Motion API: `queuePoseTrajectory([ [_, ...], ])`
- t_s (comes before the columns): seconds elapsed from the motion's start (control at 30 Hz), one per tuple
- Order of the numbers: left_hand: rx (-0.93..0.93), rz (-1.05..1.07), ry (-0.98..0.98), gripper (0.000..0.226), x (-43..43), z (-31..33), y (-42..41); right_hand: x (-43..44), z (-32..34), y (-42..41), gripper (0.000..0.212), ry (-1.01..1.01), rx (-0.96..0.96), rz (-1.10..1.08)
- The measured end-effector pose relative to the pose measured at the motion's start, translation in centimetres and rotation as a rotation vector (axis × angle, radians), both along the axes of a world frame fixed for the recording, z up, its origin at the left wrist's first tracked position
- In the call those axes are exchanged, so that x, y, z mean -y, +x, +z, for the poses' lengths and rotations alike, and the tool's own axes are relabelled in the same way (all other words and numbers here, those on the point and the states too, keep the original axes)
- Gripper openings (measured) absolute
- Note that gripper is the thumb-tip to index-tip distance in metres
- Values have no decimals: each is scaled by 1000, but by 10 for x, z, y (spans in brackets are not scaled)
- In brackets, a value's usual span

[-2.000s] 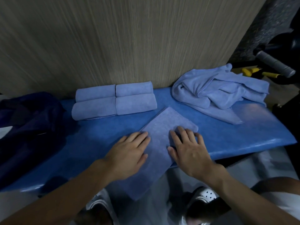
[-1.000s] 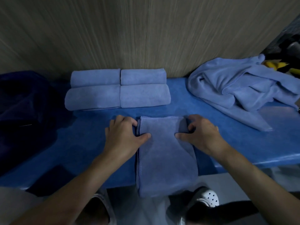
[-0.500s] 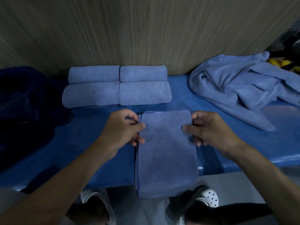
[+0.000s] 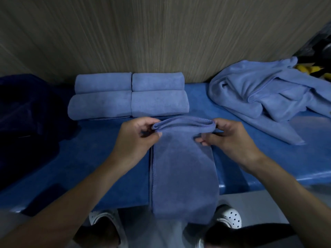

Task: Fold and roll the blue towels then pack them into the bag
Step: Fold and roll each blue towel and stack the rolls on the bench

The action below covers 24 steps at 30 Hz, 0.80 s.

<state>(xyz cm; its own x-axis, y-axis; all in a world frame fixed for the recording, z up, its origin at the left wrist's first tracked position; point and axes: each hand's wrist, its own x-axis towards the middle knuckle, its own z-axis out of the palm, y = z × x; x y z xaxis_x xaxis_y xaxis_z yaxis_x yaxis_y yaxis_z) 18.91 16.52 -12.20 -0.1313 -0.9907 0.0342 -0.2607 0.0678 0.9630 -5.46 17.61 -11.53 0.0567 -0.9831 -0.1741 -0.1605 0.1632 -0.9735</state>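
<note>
Centrally in the head view, the left hand (image 4: 138, 136) and right hand (image 4: 227, 136) each pinch the far end of the folded towel (image 4: 184, 172), curling it over on the blue tabletop (image 4: 100, 158); four rolled towels (image 4: 129, 97) lie above.

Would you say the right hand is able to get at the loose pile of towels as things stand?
Probably yes: only bare table lies between the right hand and the loose pile, but that hand pinches the far edge of the folded towel and must let go first.
</note>
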Motion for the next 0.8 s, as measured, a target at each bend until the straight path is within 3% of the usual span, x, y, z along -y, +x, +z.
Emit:
queuePoseTrajectory([
  [0.17, 129, -111, -156, 46, -3, -13, 5, -6, -8, -7, 14, -155, -114, 57],
  [0.33, 373, -253, -344, 32, -11, -21, 12, -17, -17, -18, 7, -526, -567, 245],
  [0.43, 479, -309, -506, 21, -13, -27, 15, -24, -17, -21, 17, -606, -744, 317],
  [0.53, 502, -300, -503, 18, -12, -30, 16, -29, -13, -21, 32, -677, -826, 364],
  [0.67, 474, -344, -452, 24, -12, -32, 19, -32, -13, -25, 20, -702, -898, 387],
  [0.8, 465, -382, -400, 23, -14, -32, 20, -35, -17, -24, 22, -667, -955, 421],
])
